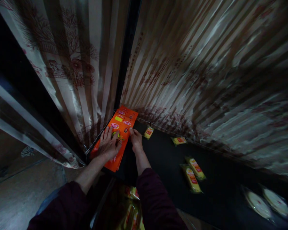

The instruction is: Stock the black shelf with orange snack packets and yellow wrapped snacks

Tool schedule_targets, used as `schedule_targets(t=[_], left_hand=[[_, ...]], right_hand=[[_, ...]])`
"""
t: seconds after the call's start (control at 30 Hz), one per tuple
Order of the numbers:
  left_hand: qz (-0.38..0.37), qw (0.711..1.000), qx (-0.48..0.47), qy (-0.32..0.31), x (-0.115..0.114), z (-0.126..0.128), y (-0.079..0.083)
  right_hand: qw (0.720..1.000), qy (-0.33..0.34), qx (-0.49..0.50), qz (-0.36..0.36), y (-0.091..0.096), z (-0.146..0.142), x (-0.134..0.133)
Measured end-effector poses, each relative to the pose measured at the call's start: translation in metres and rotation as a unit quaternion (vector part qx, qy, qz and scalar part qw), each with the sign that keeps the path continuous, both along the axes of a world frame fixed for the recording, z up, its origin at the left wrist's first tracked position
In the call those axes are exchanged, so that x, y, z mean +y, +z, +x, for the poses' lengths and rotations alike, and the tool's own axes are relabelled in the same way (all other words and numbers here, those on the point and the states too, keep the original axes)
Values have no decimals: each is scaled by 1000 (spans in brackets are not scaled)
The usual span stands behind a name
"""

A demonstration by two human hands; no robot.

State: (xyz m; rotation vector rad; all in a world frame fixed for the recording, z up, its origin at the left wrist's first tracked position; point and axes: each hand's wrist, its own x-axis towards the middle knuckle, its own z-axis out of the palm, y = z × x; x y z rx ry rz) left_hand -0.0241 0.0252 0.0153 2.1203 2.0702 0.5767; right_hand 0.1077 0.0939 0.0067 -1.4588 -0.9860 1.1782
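Observation:
Flat orange printed packaging bags (124, 116), seemingly more than one layer, lie at the far left end of a black tabletop (163, 166). My left hand (108, 145) rests palm down on them, its fingers stretched out and apart. At their right edge, my right hand (136, 140) has its fingers closed, with the thumb and fingertips gripping the edge of a bag. Just right of that hand lies a small yellow wrapped snack (148, 132). Another yellow packet (179, 140) is a bit farther along.
Two larger yellow snack packets (192, 179) lie side by side on the table. Two round white items (258, 204) are blurred at the right. Printed plastic curtains (172, 73) hang behind and left, around a dark post (126, 54). More yellow packets (132, 217) sit below the table edge.

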Motion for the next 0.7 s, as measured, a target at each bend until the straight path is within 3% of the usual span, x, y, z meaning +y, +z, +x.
schedule_targets(t=[0.2, 0.37, 0.5, 0.7], left_hand=[[-1, 1000, -10, 12, 2, 0, -2], [-33, 999, -1, -28, -5, 1, 3], [-84, 994, 14, -67, -19, 2, 6], [-135, 987, 14, -87, -40, -3, 11]], right_hand=[[998, -53, 18, -4, -6, -2, 4], [992, -78, -54, 86, -17, 5, 10], [984, -68, -97, 135, -19, 12, 10], [991, -7, -67, 117, -16, 13, -4]])
